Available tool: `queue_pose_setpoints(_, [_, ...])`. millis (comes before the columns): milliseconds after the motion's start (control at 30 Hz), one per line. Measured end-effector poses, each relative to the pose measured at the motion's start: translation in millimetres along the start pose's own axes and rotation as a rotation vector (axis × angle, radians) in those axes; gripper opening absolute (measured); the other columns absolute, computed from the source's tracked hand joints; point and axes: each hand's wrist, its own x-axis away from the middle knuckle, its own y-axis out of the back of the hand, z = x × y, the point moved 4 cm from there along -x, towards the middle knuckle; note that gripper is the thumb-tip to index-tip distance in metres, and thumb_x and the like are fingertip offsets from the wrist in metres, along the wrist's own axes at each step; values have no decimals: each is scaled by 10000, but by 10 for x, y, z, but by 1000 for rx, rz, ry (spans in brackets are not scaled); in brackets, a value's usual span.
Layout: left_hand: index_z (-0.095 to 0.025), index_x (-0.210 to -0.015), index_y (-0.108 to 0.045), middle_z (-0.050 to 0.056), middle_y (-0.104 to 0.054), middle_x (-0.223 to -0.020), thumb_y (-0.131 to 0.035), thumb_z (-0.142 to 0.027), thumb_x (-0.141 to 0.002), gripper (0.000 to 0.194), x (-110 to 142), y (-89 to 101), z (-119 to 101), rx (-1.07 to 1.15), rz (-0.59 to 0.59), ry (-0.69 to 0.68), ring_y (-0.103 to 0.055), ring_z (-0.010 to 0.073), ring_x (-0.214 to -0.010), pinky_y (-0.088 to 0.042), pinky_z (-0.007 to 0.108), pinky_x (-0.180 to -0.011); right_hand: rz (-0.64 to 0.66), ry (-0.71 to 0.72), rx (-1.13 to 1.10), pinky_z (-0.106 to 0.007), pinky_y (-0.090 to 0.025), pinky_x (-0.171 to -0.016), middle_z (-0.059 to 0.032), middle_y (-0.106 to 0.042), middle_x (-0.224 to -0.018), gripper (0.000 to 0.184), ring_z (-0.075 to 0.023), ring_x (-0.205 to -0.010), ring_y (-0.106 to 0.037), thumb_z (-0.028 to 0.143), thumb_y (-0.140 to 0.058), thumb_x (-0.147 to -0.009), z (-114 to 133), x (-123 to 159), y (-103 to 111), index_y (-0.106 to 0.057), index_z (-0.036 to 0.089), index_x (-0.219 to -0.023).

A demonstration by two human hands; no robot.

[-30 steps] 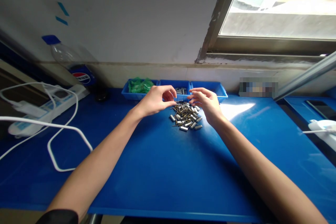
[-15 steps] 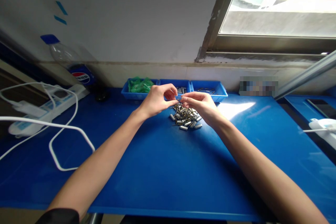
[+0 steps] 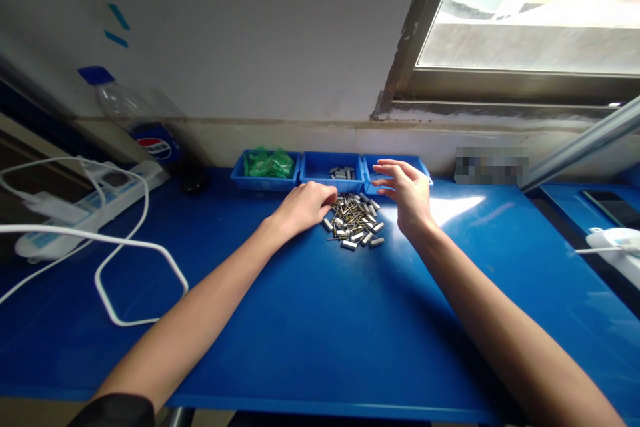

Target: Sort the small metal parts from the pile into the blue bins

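A pile of small metal parts [image 3: 353, 220], silvery spacer-like cylinders mixed with thin screw-like pins, lies on the blue table. My left hand [image 3: 304, 208] is at the pile's left edge, its fingers curled and pressed together; what they pinch, if anything, is hidden. Over the front of the right blue bin [image 3: 423, 181] is my right hand [image 3: 409, 192], fingers apart and nothing visible in them. The middle blue bin [image 3: 310, 170] holds several silvery cylinders [image 3: 342, 173]. In the left blue bin [image 3: 240, 181] lies green plastic film [image 3: 270, 163].
On the left are a cola bottle [image 3: 155, 140], a white power strip [image 3: 65, 223] and looping white cables [image 3: 145, 240] on the blue table [image 3: 300, 333]. To the right, another white plug block [image 3: 615, 243] and a dark phone [image 3: 613, 207] sit by the edge.
My hands were together above the pile and have separated. The left came down to the pile's left edge; the right moved right to the right bin and its fingers spread.
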Motion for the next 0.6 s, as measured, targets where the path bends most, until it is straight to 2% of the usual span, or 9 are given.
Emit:
queue_pose_setpoints(300, [-172,-998,-741,63,-761,-856,-604,-65,-818,250,-11,-13,58,-15,-3,-13,-690,192,-728,-468,274,-657,67,-24,8,-240,-507,-577,-45,-790,-924,189,-122,-647,-681,308,-708,-745,-14,47,-67,-759,196,-889])
queue_pose_setpoints(467, [-160,-1001,-755,34,-750,-828,-626,-73,-788,263,-15,128,30,161,-106,-89,-680,161,-711,-496,252,-671,102,-33,27,-236,-503,-581,-36,-777,-862,178,-119,-635,-667,307,-719,-744,-22,59,-94,-756,192,-873])
queue_pose_setpoints(600, [-166,-888,-749,23,-773,-837,-668,-135,-812,115,-1,257,-47,391,-194,-66,-723,158,-748,-555,245,-731,184,-57,50,-236,-502,-583,-24,-760,-765,189,-129,-626,-659,328,-739,-738,-52,68,-127,-759,192,-869])
